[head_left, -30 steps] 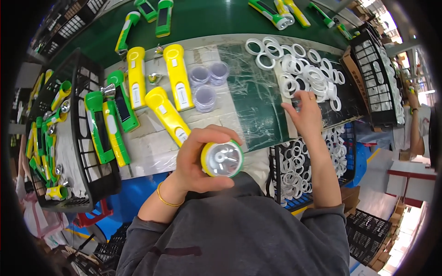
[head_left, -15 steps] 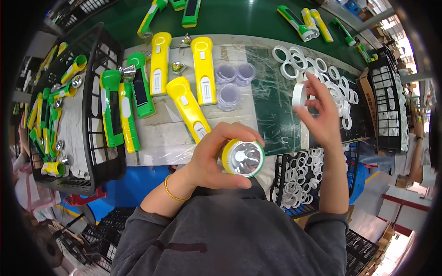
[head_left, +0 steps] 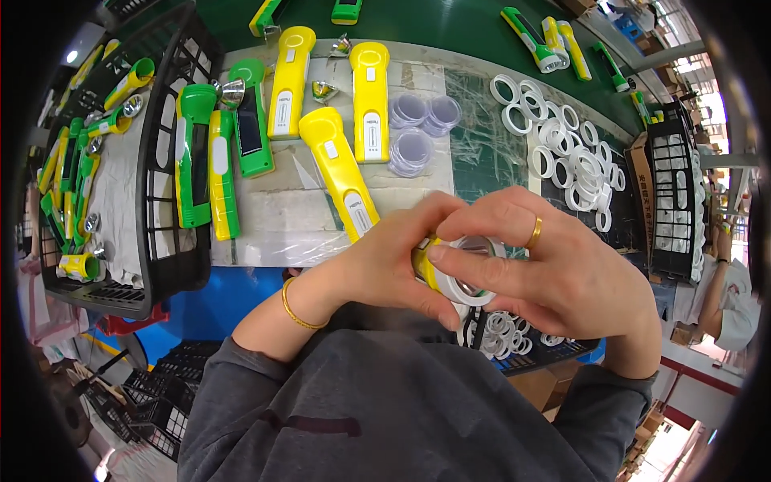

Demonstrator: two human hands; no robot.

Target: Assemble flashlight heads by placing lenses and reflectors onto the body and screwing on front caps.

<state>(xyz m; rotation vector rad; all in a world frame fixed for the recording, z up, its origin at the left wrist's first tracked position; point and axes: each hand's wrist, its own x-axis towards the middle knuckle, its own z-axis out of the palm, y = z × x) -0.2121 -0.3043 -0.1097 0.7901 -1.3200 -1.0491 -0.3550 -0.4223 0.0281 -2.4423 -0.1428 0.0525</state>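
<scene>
My left hand (head_left: 377, 261) is wrapped round the head of a yellow flashlight (head_left: 423, 265), tilted so its front points toward the lower right. At the front of that head, my right hand (head_left: 566, 269) grips a white ring (head_left: 475, 300) between thumb and fingers. The ring sits over or against the rim; how firmly it is seated cannot be told. Fingers hide much of the reflector and the flashlight's body. Just beyond my hands lies another yellow flashlight (head_left: 341, 173), with stacks of clear lens discs (head_left: 411, 151) beside it.
Loose white rings (head_left: 586, 173) are heaped at the right of the table. More yellow flashlights (head_left: 371, 104), green ones (head_left: 193, 161) and small reflectors (head_left: 323, 91) lie on the left. Black crates stand at the left (head_left: 181, 265) and right (head_left: 675, 201); another holds rings (head_left: 504, 333) below the table edge.
My right hand has come from the ring heap to the flashlight head, bringing a white ring onto its front. My left hand has moved slightly right and up, still holding the flashlight.
</scene>
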